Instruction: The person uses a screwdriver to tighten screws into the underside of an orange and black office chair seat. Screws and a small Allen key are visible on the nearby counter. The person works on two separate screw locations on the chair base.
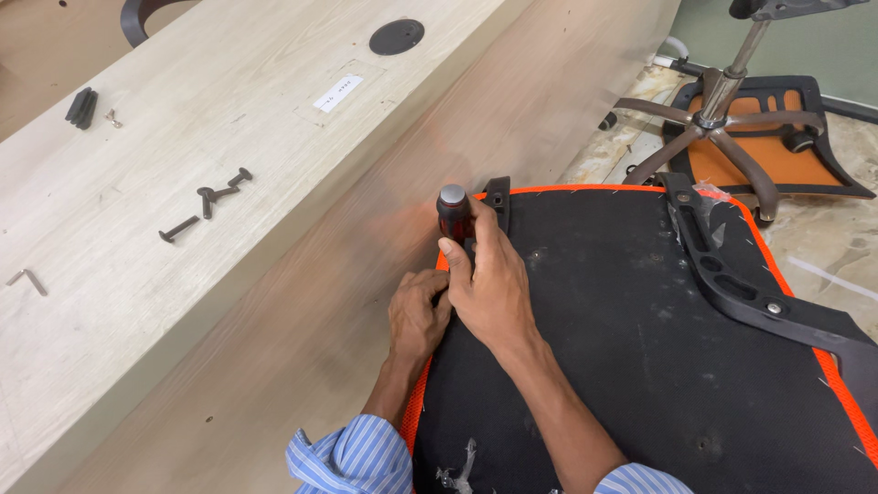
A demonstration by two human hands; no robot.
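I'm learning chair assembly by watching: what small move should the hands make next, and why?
Probably turn the screwdriver in place. The right hand grips its red handle upright at the edge of the seat underside, beside the black bracket, and the left hand steadies low by the shaft.

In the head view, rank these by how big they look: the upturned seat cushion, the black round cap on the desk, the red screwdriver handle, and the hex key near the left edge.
1. Seat cushion, by far the largest.
2. Round cap.
3. Screwdriver handle, partly hidden by the right hand, so its rank against the cap is unsure.
4. Hex key, smallest.
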